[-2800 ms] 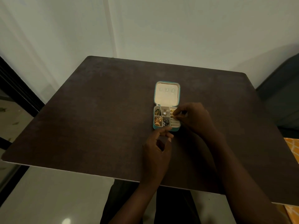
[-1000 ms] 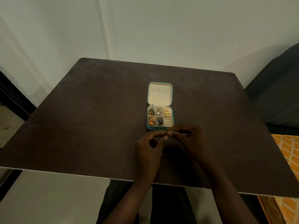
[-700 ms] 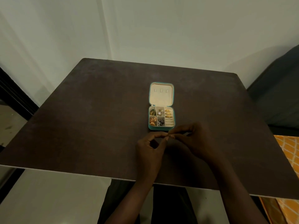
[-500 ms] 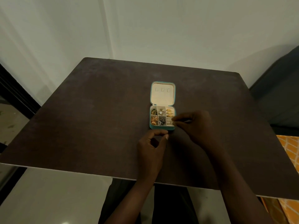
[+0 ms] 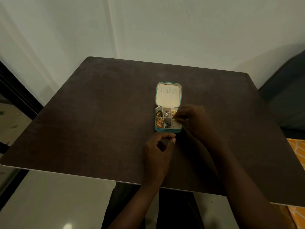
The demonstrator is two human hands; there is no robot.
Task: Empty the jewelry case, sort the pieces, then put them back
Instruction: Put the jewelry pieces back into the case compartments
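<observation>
A small teal jewelry case (image 5: 168, 130) lies open in the middle of the dark table (image 5: 99, 121), its cream lid (image 5: 168, 96) folded back. Its compartments hold green-gold pieces (image 5: 159, 113), a silver piece (image 5: 167, 113), orange-gold pieces (image 5: 159, 122) and dark beads (image 5: 167, 124). Cream ring rolls (image 5: 176, 125) fill the right side. My right hand (image 5: 194, 121) hovers over that side, fingertips pinched on a small glinting piece and hiding part of the rolls. My left hand (image 5: 156, 151) rests just in front of the case, thumb and forefinger curled together with nothing visible between them.
A pale wall stands close behind the table. A dark upholstered seat (image 5: 287, 96) sits at the right, with orange patterned fabric (image 5: 297, 151) below it. The table's front edge (image 5: 82, 173) runs near my body above a light floor.
My hands were pinched together in front of the case. The right hand has since moved forward over the ring rolls, while the left stayed put.
</observation>
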